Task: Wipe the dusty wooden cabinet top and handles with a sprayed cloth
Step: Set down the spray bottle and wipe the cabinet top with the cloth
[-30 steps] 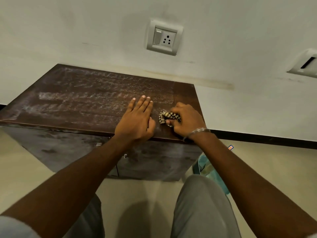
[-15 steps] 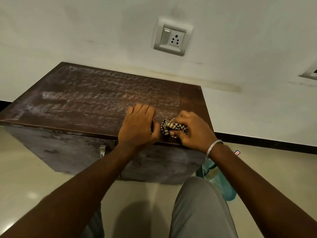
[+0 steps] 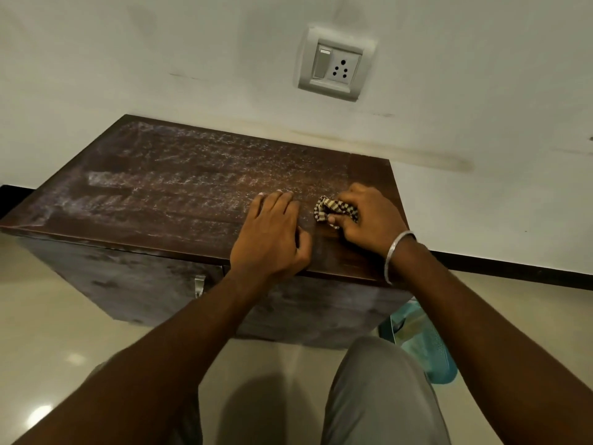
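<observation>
A dark wooden cabinet top (image 3: 179,187) carries pale dust streaks over most of its width; its right end looks darker and cleaner. My right hand (image 3: 372,216) grips a bunched checked cloth (image 3: 333,211) and presses it on the top near the front right. Just left of it, my left hand (image 3: 272,236) lies palm down on the top, fingers pointing to the wall. One metal handle (image 3: 199,284) shows on the cabinet front under the front edge; any other handle is hidden by my left arm.
A white wall with a switch and socket plate (image 3: 333,67) rises behind the cabinet. A teal bag (image 3: 423,342) lies on the tiled floor at the cabinet's right side. My knees in grey trousers (image 3: 378,396) are below the front edge.
My right hand has slid the cloth back from the front edge toward the wall. My left hand stays on the top beside it. The camera has shifted, so the cabinet sits further right in view.
</observation>
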